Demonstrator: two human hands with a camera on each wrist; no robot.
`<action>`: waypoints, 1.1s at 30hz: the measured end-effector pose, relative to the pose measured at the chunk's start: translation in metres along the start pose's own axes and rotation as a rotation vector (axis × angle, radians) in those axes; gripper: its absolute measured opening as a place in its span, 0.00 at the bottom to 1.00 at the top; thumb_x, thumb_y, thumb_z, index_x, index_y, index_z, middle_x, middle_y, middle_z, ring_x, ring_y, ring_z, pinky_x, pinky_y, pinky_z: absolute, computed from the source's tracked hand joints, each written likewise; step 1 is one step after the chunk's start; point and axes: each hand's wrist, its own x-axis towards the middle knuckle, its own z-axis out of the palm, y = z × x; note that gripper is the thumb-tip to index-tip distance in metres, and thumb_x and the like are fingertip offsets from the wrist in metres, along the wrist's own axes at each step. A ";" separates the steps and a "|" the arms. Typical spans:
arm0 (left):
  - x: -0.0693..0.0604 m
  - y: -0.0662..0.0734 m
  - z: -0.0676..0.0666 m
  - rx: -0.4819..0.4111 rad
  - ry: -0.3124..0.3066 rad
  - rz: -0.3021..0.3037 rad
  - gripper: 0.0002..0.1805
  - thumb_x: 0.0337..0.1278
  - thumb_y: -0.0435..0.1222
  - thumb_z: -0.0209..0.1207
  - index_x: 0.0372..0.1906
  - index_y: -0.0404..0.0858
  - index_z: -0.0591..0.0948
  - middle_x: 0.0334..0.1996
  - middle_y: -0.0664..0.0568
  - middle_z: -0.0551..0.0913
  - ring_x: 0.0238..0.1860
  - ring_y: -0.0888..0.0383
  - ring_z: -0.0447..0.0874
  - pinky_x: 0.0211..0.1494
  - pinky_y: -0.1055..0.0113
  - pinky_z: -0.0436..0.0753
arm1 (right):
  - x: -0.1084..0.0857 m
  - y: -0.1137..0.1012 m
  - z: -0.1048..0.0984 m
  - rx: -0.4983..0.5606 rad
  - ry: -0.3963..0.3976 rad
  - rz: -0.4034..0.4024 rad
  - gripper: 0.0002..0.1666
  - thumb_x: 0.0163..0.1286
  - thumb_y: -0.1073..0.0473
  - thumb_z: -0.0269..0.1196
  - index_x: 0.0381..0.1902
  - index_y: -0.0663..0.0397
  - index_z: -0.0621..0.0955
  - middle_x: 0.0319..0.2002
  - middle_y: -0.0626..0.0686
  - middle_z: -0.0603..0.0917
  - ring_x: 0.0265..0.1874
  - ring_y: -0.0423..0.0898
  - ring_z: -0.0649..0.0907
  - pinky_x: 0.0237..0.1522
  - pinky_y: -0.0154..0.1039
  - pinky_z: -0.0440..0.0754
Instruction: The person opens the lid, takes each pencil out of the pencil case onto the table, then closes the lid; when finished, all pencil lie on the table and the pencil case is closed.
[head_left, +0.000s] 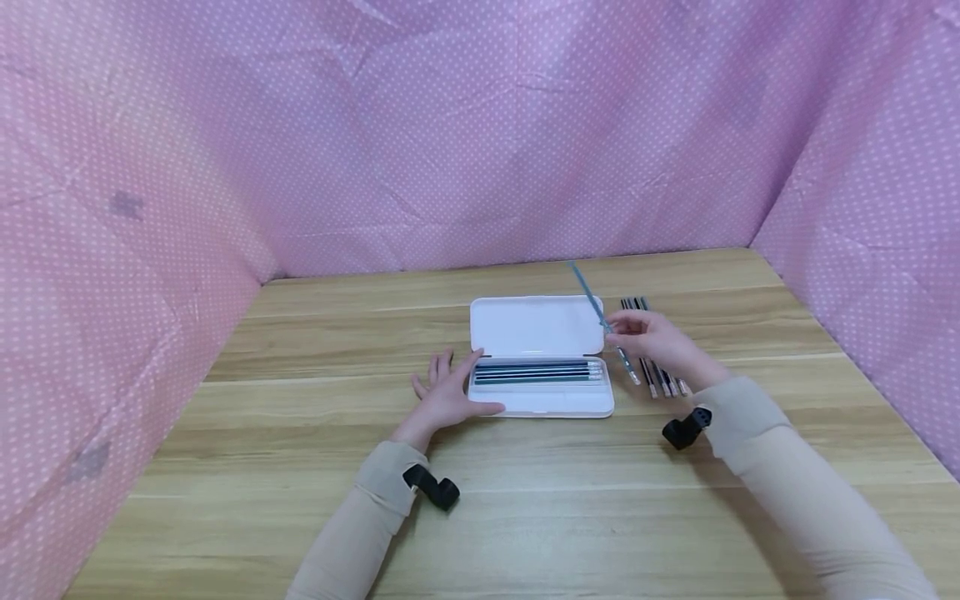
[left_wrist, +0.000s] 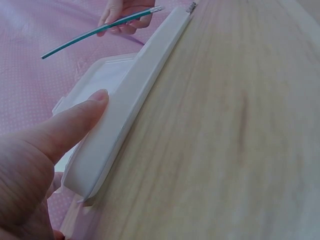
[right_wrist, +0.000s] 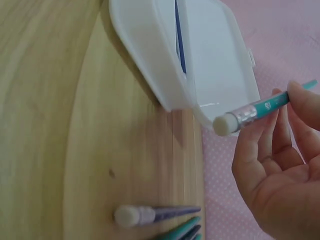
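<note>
Head view: two hands (head_left: 656,342), one holding one pencil (head_left: 587,292), one touching one case (head_left: 547,403).

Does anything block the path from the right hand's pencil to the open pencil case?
Nothing visible does. The right hand holds the teal pencil near the right end of the tray; the lid lies open behind it, and the left hand touches only the tray's left end.

The head view looks down; nearer wrist views share the white case (left_wrist: 121,116).
</note>
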 end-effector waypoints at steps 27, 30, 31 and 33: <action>-0.001 0.000 0.001 0.008 0.007 -0.002 0.54 0.36 0.59 0.70 0.72 0.60 0.56 0.75 0.38 0.40 0.74 0.38 0.25 0.62 0.30 0.22 | -0.021 0.046 -0.060 0.141 0.026 0.161 0.31 0.69 0.62 0.57 0.61 0.78 0.62 0.32 0.34 0.80 0.30 0.31 0.79 0.34 0.29 0.81; 0.000 -0.001 0.002 0.006 0.008 -0.001 0.54 0.36 0.59 0.70 0.72 0.61 0.56 0.75 0.38 0.40 0.74 0.38 0.25 0.62 0.30 0.22 | -0.022 0.051 -0.065 0.069 0.024 0.186 0.34 0.70 0.60 0.56 0.64 0.79 0.59 0.36 0.38 0.81 0.33 0.30 0.79 0.37 0.30 0.81; 0.000 -0.001 0.002 0.006 0.008 -0.001 0.54 0.36 0.59 0.70 0.72 0.61 0.56 0.75 0.38 0.40 0.74 0.38 0.25 0.62 0.30 0.22 | -0.022 0.052 -0.067 0.048 0.023 0.194 0.35 0.70 0.59 0.56 0.65 0.79 0.58 0.37 0.39 0.81 0.34 0.29 0.79 0.39 0.30 0.81; 0.001 -0.001 0.002 0.004 0.009 0.000 0.54 0.36 0.59 0.70 0.72 0.61 0.56 0.75 0.38 0.40 0.74 0.38 0.24 0.62 0.30 0.22 | -0.022 0.054 -0.069 0.004 0.030 0.214 0.35 0.70 0.59 0.56 0.65 0.77 0.59 0.40 0.45 0.81 0.35 0.29 0.78 0.41 0.32 0.82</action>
